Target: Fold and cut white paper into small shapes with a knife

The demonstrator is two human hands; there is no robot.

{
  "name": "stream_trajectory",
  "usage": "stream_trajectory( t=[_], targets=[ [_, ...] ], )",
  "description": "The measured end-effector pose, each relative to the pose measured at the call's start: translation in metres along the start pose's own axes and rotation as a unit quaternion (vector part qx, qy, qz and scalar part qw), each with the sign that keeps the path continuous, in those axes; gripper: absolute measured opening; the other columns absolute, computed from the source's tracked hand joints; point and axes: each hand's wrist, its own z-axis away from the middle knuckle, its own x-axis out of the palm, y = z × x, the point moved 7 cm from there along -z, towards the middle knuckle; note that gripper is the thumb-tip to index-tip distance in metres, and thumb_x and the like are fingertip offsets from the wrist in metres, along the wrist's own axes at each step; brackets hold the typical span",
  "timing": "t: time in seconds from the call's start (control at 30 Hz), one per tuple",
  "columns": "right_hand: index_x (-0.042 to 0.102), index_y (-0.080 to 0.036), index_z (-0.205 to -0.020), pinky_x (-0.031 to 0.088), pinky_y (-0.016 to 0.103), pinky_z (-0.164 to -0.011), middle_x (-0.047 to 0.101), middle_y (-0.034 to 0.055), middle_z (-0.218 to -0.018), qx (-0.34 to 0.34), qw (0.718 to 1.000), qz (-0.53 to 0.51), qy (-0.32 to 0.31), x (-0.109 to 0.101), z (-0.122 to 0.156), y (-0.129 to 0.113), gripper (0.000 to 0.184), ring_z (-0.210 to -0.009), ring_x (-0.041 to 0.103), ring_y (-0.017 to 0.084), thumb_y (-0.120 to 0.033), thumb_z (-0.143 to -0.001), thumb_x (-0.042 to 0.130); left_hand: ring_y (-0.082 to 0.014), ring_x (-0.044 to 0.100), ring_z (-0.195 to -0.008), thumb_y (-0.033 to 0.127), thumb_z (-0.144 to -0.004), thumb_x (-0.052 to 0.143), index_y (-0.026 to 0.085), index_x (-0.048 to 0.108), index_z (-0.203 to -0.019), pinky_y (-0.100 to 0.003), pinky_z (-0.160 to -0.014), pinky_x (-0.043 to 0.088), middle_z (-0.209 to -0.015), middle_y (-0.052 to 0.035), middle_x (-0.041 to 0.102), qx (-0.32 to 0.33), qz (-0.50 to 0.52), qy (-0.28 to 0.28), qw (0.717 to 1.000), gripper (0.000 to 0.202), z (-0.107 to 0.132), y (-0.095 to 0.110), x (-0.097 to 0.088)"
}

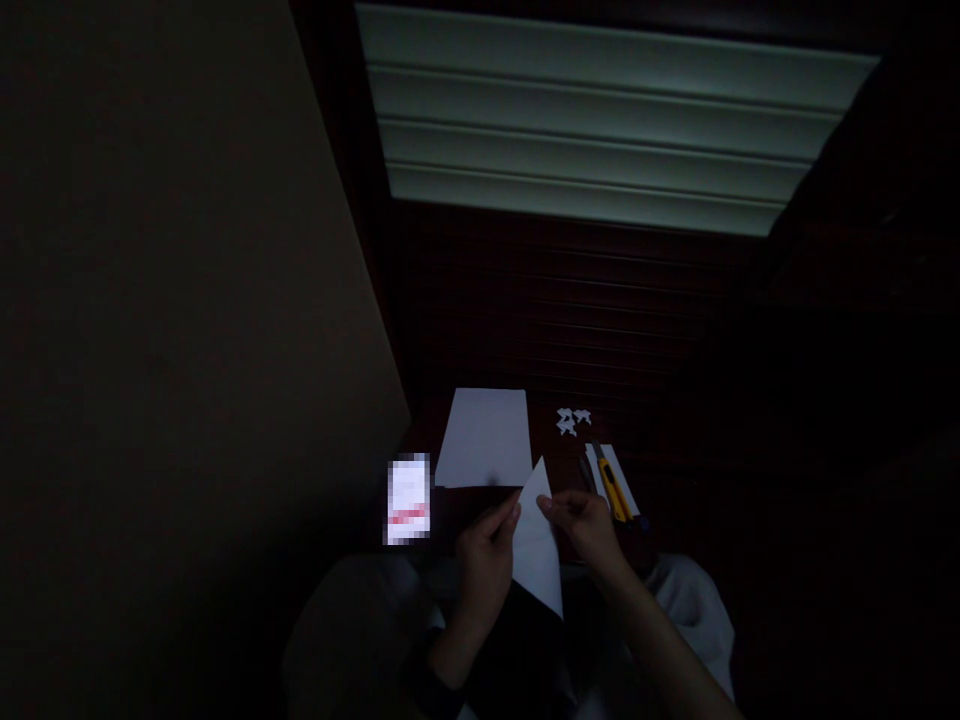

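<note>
Both hands hold a folded piece of white paper point(537, 545) upright above my lap, its point upward. My left hand point(489, 550) pinches its left edge with closed fingers. My right hand point(586, 525) grips its right edge near the top, fingers curled. The scene is very dark.
A white sheet point(484, 437) lies on the dark table point(547, 440) ahead. A yellow utility knife point(613, 489) rests on a paper strip at the right. Small white paper scraps point(570, 419) sit behind it. A lit phone screen point(409, 498) glows at the left. A wall stands at the left.
</note>
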Motion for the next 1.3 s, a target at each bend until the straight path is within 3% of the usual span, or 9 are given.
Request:
stream_trajectory(
  t=[0.2, 0.4, 0.6, 0.73, 1.13, 1.3],
  targets=[
    [0.067, -0.015, -0.061, 0.044, 0.026, -0.053, 0.066, 0.0026, -0.058, 0.026, 0.998, -0.051, -0.007, 0.0, 0.002, -0.008, 0.03, -0.053, 0.056, 0.015, -0.043, -0.062, 0.076, -0.0219, 0.062, -0.106, 0.032, -0.084, 0.057, 0.023, 0.067, -0.109, -0.034, -0.096, 0.047, -0.113, -0.0046, 0.067, 0.01, 0.014, -0.03, 0.999, 0.029, 0.001, 0.006, 0.002],
    [0.067, -0.016, -0.064, 0.042, 0.025, -0.051, 0.064, 0.0006, -0.057, 0.044, 0.996, -0.083, 0.006, -0.003, 0.003, -0.011, 0.03, -0.051, 0.055, 0.014, -0.045, -0.061, 0.077, -0.0223, 0.059, -0.11, 0.032, -0.082, 0.059, 0.021, 0.06, -0.12, -0.035, -0.095, 0.048, -0.121, -0.0044, 0.062, -0.028, 0.055, -0.093, 0.994, 0.039, 0.002, 0.004, 0.011],
    [0.061, -0.016, -0.058, 0.038, 0.023, -0.047, 0.06, -0.0008, -0.052, 0.057, 0.996, -0.065, -0.025, 0.003, 0.011, -0.007, 0.033, -0.046, 0.049, 0.011, -0.046, -0.063, 0.075, -0.0233, 0.062, -0.105, 0.034, -0.081, 0.06, 0.02, 0.062, -0.117, -0.032, -0.088, 0.052, -0.116, -0.0057, 0.065, -0.042, 0.088, -0.085, 0.992, 0.039, 0.002, 0.0, 0.012],
    [0.06, -0.016, -0.055, 0.035, 0.023, -0.045, 0.059, -0.0008, -0.051, 0.059, 0.997, -0.052, -0.013, -0.001, 0.01, -0.002, 0.035, -0.044, 0.047, 0.011, -0.047, -0.063, 0.074, -0.0226, 0.06, -0.109, 0.034, -0.083, 0.059, 0.021, 0.063, -0.117, -0.033, -0.093, 0.049, -0.118, -0.0044, 0.064, -0.029, 0.08, -0.087, 0.993, 0.036, 0.003, 0.002, 0.011],
    [0.063, -0.015, -0.06, 0.042, 0.026, -0.052, 0.067, 0.0044, -0.063, 0.056, 0.995, -0.087, -0.007, -0.009, 0.005, -0.005, 0.034, -0.054, 0.057, 0.016, -0.046, -0.064, 0.075, -0.0223, 0.062, -0.106, 0.033, -0.084, 0.058, 0.022, 0.059, -0.122, -0.033, -0.092, 0.05, -0.119, -0.0038, 0.064, -0.04, 0.1, -0.106, 0.989, 0.039, 0.007, -0.001, 0.012],
    [0.059, -0.016, -0.055, 0.04, 0.024, -0.05, 0.064, 0.0013, -0.057, 0.052, 0.995, -0.089, 0.004, -0.011, 0.004, -0.004, 0.033, -0.051, 0.054, 0.013, -0.042, -0.063, 0.077, -0.0224, 0.061, -0.108, 0.032, -0.084, 0.058, 0.022, 0.063, -0.117, -0.032, -0.093, 0.049, -0.118, -0.0029, 0.064, -0.04, 0.098, -0.105, 0.989, 0.035, 0.007, -0.003, 0.013]
  ],
)
